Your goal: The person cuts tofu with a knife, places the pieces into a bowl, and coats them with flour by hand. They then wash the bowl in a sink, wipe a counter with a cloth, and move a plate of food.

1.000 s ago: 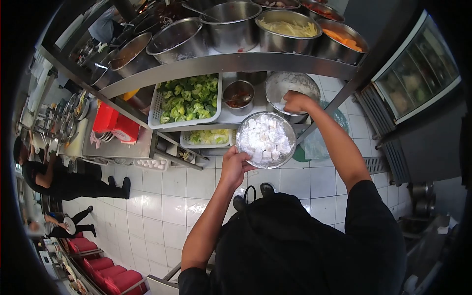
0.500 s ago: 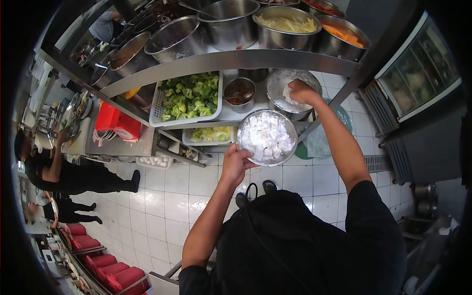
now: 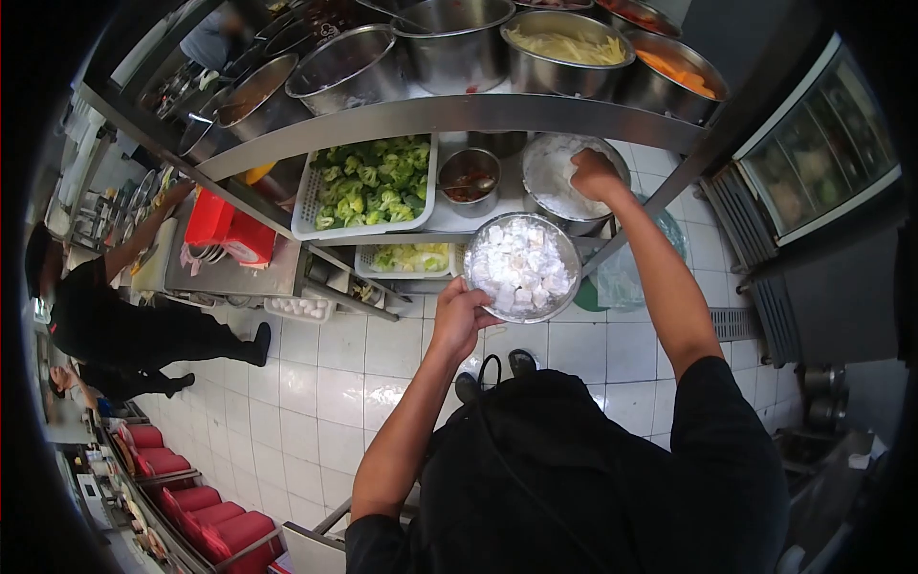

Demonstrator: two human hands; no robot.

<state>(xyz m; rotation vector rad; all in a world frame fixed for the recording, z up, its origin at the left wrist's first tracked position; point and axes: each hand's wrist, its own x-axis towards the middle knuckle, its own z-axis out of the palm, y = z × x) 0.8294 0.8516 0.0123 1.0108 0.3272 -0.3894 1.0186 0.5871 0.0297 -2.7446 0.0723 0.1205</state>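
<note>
My left hand [image 3: 461,316] grips the rim of a round metal bowl [image 3: 572,298], its thumb over the edge. White-coated chunks [image 3: 519,263] fill the bowl. My right hand [image 3: 595,176] reaches into a larger metal pot [image 3: 626,170] on the lower shelf, which holds white powder [image 3: 553,174]. Its fingers are bent down at the powder, and their tips are hidden. The bowl is just in front of the pot. Left of the pot stands a small metal pot [image 3: 469,201] with reddish contents and a spoon.
A white basket of broccoli [image 3: 304,212] stands left on the shelf. Above runs a metal shelf edge [image 3: 459,113] with several metal pots behind. A post [image 3: 660,196] rises beside my right forearm. A co-worker [image 3: 124,316] stands at the left counter. A glass-door fridge [image 3: 813,143] is at right.
A piece that showed whitish at my right fingers is no longer visible there. The co-worker at left has extended an arm toward the counter. The view has shifted slightly.
</note>
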